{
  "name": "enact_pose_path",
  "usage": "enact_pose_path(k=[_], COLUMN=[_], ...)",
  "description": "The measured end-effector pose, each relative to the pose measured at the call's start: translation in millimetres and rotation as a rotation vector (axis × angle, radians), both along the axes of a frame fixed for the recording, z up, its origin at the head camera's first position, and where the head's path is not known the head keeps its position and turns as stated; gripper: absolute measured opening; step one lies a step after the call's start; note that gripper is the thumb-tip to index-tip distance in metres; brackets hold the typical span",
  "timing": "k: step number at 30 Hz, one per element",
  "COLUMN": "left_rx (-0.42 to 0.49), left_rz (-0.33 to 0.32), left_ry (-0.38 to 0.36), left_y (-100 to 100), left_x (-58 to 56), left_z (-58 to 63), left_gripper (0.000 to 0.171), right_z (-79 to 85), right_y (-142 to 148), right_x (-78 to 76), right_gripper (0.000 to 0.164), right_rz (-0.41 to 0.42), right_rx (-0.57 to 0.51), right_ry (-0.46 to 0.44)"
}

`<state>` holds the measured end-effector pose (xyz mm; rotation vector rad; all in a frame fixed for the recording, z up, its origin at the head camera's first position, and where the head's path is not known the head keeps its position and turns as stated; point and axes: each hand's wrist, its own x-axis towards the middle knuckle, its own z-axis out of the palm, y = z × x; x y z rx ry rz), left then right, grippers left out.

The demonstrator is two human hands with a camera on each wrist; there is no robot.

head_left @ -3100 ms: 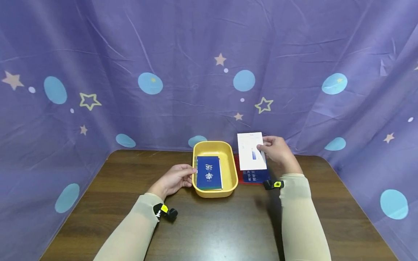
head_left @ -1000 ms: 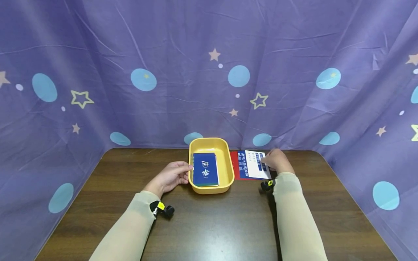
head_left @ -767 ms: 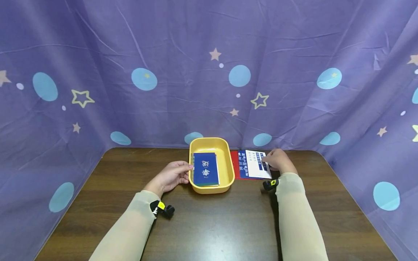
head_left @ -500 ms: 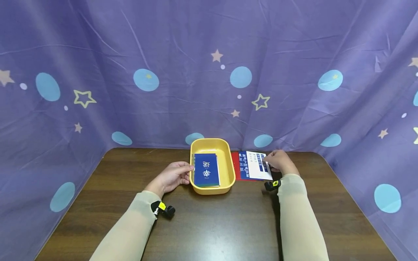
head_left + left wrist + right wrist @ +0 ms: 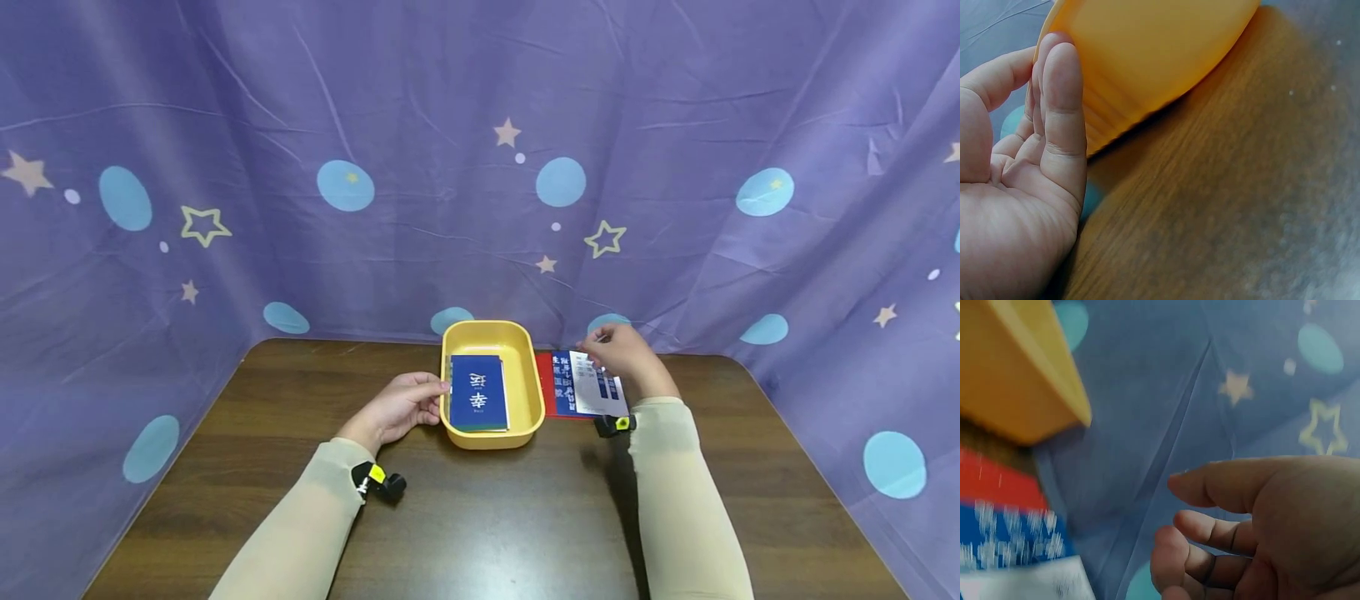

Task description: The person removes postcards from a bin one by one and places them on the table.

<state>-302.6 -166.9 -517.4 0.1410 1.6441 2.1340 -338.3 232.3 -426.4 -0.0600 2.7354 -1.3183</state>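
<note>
A yellow plastic tray [image 5: 531, 408] stands at the back of the table, with a blue card [image 5: 477, 393] bearing white characters lying in it on others. My left hand [image 5: 401, 408] pinches the tray's left rim, its fingers along the outer wall in the left wrist view. Just right of the tray, a white card [image 5: 592, 392] lies over a blue printed card [image 5: 562, 387], and a red one [image 5: 547, 385] shows beneath. Above the far end of this pile is my right hand [image 5: 626, 354], holding nothing; in the right wrist view its thumb and fingers are loosely bent and apart.
Behind the table hangs a purple curtain [image 5: 435, 250] with stars and blue dots, close to the back edge. The brown wooden table [image 5: 480, 525] extends toward me and to both sides.
Earlier my right hand held up the white card, then laid it on the blue card. Now it has let go and lifted off toward the left. The left hand stays at the tray.
</note>
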Motion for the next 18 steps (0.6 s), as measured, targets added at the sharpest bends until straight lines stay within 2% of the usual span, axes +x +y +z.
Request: enact_pose_path(k=[5,10,13,18], left_rx=[-0.008,-0.011,-0.012,-0.001], left_rz=[-0.005,-0.007,0.004,0.019], left_ry=[0.003,0.002,0.002,-0.006], left_y=[0.9,1.9,1.9,1.5], left_x=[0.0,-1.7,-2.1,-2.9], left_z=[-0.9,-2.1,-2.4,-5.7], left_gripper=[0.013,0.01,0.009,0.009], right_z=[18.3,29.3,30.6,20.1], right_y=[-31.3,-78.9,-106.9,-140.4], right_x=[9.4,12.8,7.2,-8.5], right_gripper=[0.025,0.023,0.023,0.021], right_rz=[0.086,0.192,0.243,0.279], right_rx=[-0.037,-0.031,-0.01,0.037], right_ry=[0.03,0.017,-0.018,-0.111])
